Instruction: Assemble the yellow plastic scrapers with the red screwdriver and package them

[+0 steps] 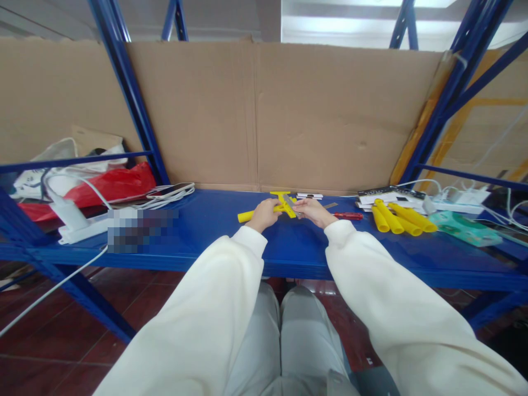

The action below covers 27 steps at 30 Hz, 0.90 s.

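My left hand (264, 215) is wrapped round a yellow T-shaped tool (246, 216), whose handle points left and whose wide head is at the right. At that head, my right hand (312, 212) pinches a thin grey metal piece (290, 204) that lies against the yellow plastic. Both hands are just above the blue table (223, 236). A red screwdriver (348, 216) lies right of my right hand, with a small metal blade (330, 205) beside it. Behind the hands is a small white item with dark marks (309, 196).
Several yellow tubes (396, 220) lie at the right beside a green plastic packet (468, 228) and a power strip with cables (457, 204). At the left are another power strip (88, 228), a phone (171, 190) and a red bag (117, 184). Cardboard (330, 121) stands behind.
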{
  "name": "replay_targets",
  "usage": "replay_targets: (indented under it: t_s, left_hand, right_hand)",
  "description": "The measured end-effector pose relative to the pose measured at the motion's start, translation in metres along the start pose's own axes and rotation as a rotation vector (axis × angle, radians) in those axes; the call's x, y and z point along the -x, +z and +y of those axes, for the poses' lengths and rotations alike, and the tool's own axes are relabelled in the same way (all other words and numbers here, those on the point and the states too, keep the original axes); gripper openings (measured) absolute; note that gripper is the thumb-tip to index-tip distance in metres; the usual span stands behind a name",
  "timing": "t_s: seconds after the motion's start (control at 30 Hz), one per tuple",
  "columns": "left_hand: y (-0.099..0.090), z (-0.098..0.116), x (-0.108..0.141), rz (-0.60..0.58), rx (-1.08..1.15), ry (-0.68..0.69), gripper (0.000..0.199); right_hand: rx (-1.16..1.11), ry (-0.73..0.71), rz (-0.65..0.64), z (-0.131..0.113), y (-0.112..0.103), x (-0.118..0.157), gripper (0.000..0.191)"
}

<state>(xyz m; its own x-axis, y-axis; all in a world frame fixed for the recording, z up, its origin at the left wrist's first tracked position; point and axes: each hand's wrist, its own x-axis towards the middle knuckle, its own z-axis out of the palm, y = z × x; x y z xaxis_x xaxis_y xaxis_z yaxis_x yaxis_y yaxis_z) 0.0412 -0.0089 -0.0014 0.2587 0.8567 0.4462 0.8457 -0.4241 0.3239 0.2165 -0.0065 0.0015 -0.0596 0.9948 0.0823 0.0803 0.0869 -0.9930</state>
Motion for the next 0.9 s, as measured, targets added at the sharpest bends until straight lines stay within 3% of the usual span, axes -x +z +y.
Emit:
replay_targets:
  t_s: [0.17, 0.37, 0.9]
  left_hand:
    - [0.001, 0.000, 0.000, -0.020, -0.020, 0.007, 0.034]
    - [0.002, 0.000, -0.001, -0.047, -0.022, 0.009, 0.033]
    - [0.000, 0.004, 0.004, -0.071, -0.087, 0.025, 0.032]
  right_hand:
    - [0.130, 0.085, -0.004, -0.002, -0.001, 0.006, 0.028]
    - [0.117, 0.162, -0.080, -0.008, -0.001, 0.015, 0.037]
    - [0.198, 0.084, -0.311, -0.001, -0.010, 0.013, 0.046]
